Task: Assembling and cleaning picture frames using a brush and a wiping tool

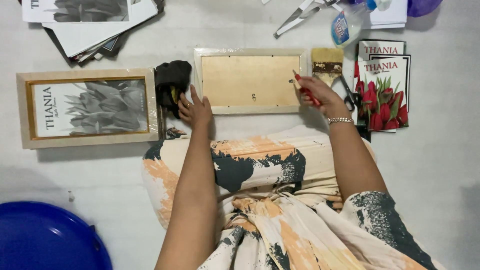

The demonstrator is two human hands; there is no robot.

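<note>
A pale wooden picture frame [250, 52] lies face down on the white floor, its brown backing board up, still in clear wrap. My left hand [195, 109] rests flat with spread fingers on the frame's lower left corner. My right hand [320, 95] is at the frame's right edge, closed on a small red-handled tool [306, 91] whose tip touches that edge. A bracelet circles my right wrist.
A second wrapped frame with a grey flower print [87, 107] lies at the left, a dark cloth [172, 80] beside it. A wide paintbrush [327, 65], scissors [348, 95], red flower prints [382, 87], a spray bottle [347, 25], stacked papers [90, 22] and a blue tub [45, 240] surround me.
</note>
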